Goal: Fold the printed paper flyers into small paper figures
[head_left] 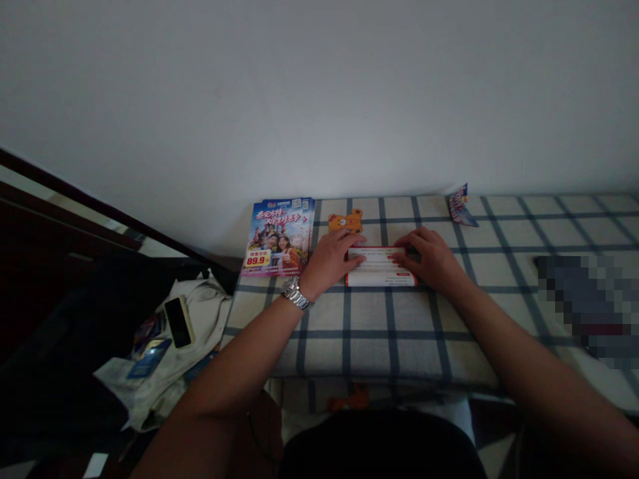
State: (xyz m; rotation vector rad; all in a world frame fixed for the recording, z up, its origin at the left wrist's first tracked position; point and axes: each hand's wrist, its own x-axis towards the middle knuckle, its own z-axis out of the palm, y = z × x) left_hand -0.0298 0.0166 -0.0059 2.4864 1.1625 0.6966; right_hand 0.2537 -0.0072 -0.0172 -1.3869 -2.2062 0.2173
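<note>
A white leaflet (382, 268) with red edges and lines of print lies on the checked cloth, folded over into a wide strip. My left hand (333, 258) grips its left end, thumb on the printed face and fingers along the far edge. At the right end, my right hand (430, 258) holds it in much the same way, with the thumb on top and fingers bent. Beside my left hand is a stack of colourful flyers (277, 236), the top one marked 89.9. A folded flyer (460, 207) stands partly open near the wall, beyond my right hand.
The table is covered by a blue-and-white checked cloth (369, 339) with a bear print (345, 221). A blurred-out dark item (589, 306) lies at the right. Below the table's left side, a phone (178, 322) rests on pale fabric (207, 306). A wall (349, 100) borders the far edge.
</note>
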